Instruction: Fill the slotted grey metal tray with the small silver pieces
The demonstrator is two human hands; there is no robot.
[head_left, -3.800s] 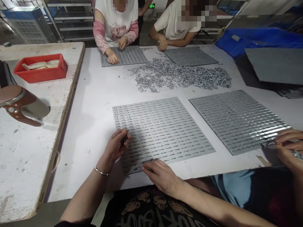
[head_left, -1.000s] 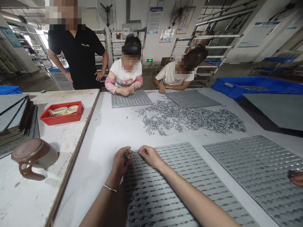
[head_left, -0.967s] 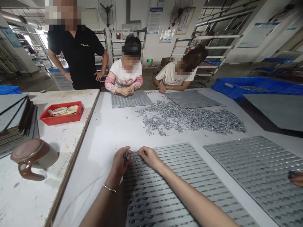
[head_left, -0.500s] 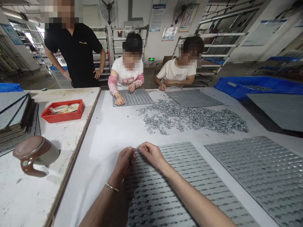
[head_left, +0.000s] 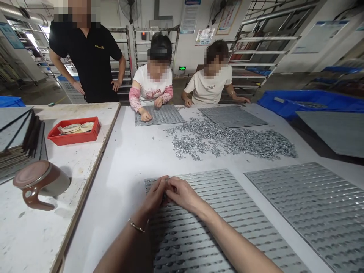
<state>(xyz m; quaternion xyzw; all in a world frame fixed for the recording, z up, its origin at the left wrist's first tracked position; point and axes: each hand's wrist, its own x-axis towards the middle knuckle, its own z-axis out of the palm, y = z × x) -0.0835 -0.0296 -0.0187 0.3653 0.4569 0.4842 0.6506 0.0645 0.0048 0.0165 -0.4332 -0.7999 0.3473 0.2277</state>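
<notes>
My left hand [head_left: 156, 195] is curled over the far left corner of a grey board [head_left: 216, 212], cupping a few small shiny grey pieces that show only partly at its palm. My right hand [head_left: 179, 192] meets it there, fingertips pinched together against the left fingers. Whatever the right fingers hold is hidden. Lines of small, dark, leaf-shaped pieces run across the board under both hands. Beyond it lies a loose pile of similar shiny grey pieces [head_left: 236, 140] on the white table [head_left: 125, 151].
A second filled board [head_left: 309, 204] lies to the right, with a blue tray [head_left: 315, 96] behind it. On the left bench are a lidded mug [head_left: 42, 184], a red bin [head_left: 74, 131] and stacked boards [head_left: 19, 136]. Two people sit opposite at boards; another stands.
My hands have come together, the right fingers now touching the left. The co-worker at the far right has turned and stretched an arm out sideways.
</notes>
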